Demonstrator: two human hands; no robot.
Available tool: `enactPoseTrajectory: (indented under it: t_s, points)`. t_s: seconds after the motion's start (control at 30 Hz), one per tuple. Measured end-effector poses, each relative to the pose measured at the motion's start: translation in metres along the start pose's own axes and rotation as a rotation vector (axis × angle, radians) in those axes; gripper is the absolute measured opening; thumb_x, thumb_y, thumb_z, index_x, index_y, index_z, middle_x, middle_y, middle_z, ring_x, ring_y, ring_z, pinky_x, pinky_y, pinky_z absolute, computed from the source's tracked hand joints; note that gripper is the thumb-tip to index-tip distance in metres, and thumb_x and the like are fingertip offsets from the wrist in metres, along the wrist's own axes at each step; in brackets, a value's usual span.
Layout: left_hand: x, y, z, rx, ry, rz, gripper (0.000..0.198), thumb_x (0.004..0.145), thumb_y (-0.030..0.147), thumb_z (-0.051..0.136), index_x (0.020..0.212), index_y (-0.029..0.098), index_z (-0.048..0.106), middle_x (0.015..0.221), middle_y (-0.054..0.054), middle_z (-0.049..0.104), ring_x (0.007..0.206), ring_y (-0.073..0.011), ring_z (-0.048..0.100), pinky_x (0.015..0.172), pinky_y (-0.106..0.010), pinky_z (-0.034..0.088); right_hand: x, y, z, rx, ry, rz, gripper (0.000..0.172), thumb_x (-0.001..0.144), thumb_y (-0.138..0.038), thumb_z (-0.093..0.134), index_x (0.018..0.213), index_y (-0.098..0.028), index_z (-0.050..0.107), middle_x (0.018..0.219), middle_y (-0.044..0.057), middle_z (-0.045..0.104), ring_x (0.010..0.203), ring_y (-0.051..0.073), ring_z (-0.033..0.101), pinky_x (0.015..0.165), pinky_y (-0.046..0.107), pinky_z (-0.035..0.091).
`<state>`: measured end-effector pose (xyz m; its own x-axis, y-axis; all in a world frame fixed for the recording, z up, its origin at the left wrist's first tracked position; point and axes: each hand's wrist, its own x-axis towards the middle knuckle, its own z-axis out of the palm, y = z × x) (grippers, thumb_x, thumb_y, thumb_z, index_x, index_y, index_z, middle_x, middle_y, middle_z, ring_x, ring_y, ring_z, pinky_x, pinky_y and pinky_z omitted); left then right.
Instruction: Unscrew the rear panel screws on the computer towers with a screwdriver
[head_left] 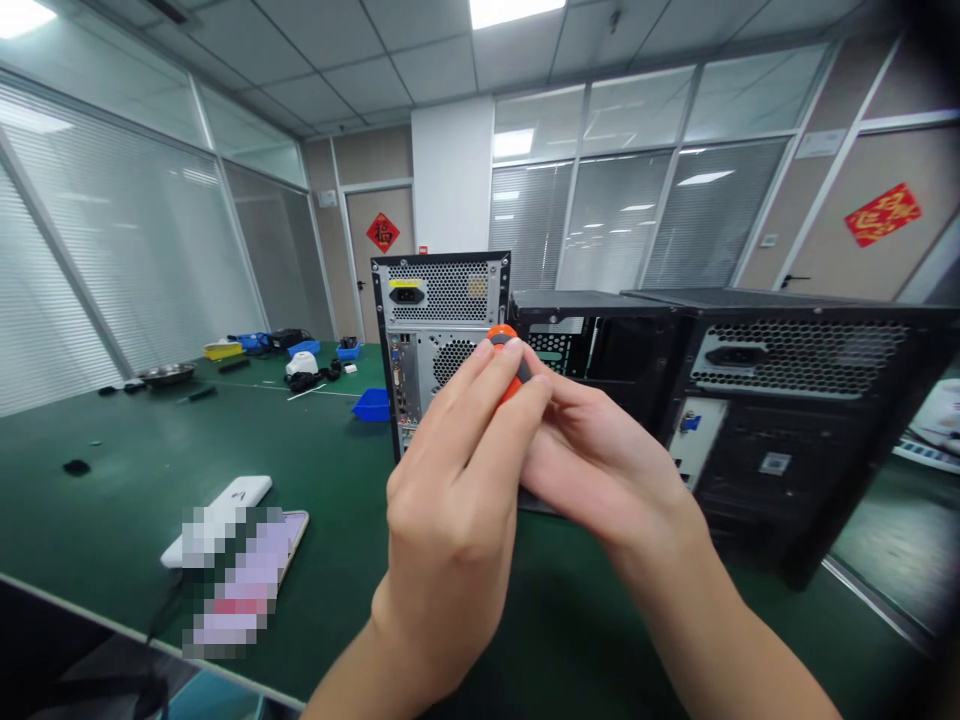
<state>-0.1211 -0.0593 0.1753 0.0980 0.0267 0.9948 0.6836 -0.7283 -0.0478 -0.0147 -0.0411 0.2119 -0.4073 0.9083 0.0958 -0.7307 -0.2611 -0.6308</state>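
Close in front of me, both hands are closed around a screwdriver (501, 333) with an orange and dark grey handle; its shaft is hidden. My left hand (457, 480) wraps the handle from the left. My right hand (600, 450) meets it from the right, its fingertips partly covered. Behind them stands an upright computer case (442, 292) with its back towards me, showing a power socket, a perforated grille and ports. The handle's end overlaps the case's right edge in view; I cannot tell whether the tool touches it.
An open black case (570, 305) and another computer case (795, 450) stand to the right. On the green table (330, 590) at left lie a phone (251, 580) and a white device (225, 515). Farther back are a blue tray (373, 405), a metal bowl (166, 374) and small parts.
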Motion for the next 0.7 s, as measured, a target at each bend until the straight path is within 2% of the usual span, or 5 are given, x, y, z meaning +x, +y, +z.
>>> enactPoseTrajectory:
  t_s: [0.07,0.2,0.3,0.5,0.7]
  points:
    - [0.001,0.001,0.000,-0.020,0.040,-0.033,0.032,0.080,0.011,0.059,0.112,0.016,0.057,0.116,-0.008,0.064,0.108,-0.0193,0.061,0.093,-0.033,0.052,0.000,-0.002,-0.003,-0.061,-0.025,-0.021,0.025,0.092,-0.029,0.046,0.079,-0.018,0.065,0.072,-0.002,0.064,0.059,0.004,0.053,0.051,0.014,0.044]
    - [0.004,0.004,0.001,-0.055,0.131,-0.190,0.045,0.075,0.022,0.068,0.117,0.018,0.051,0.108,-0.007,0.064,0.100,-0.0183,0.063,0.087,-0.032,0.055,0.001,-0.005,-0.008,-0.175,-0.103,-0.124,0.023,0.091,-0.033,0.047,0.084,-0.020,0.065,0.078,-0.001,0.065,0.070,0.009,0.057,0.071,0.026,0.050]
    - [0.004,0.004,0.006,-0.041,0.149,-0.266,0.045,0.073,0.031,0.070,0.112,0.017,0.052,0.101,-0.006,0.064,0.090,-0.0171,0.064,0.079,-0.031,0.056,0.002,-0.003,-0.008,-0.192,-0.105,-0.096,0.030,0.093,-0.033,0.041,0.082,-0.019,0.065,0.077,0.000,0.065,0.068,0.010,0.057,0.078,0.030,0.050]
    - [0.003,-0.003,0.018,0.009,0.179,-0.274,0.035,0.072,0.037,0.069,0.097,0.015,0.056,0.088,-0.004,0.063,0.078,-0.0133,0.062,0.071,-0.026,0.053,0.003,0.002,-0.004,-0.100,-0.016,-0.046,0.040,0.096,-0.033,0.032,0.080,-0.018,0.065,0.074,-0.001,0.065,0.060,0.006,0.054,0.072,0.023,0.052]
    - [0.003,-0.004,0.023,0.015,0.208,-0.259,0.034,0.072,0.036,0.070,0.095,0.015,0.056,0.085,-0.003,0.063,0.076,-0.0128,0.061,0.070,-0.024,0.051,0.003,0.002,-0.005,-0.144,-0.082,-0.092,0.033,0.094,-0.029,0.035,0.083,-0.019,0.065,0.085,0.001,0.066,0.082,0.012,0.062,0.084,0.032,0.054]
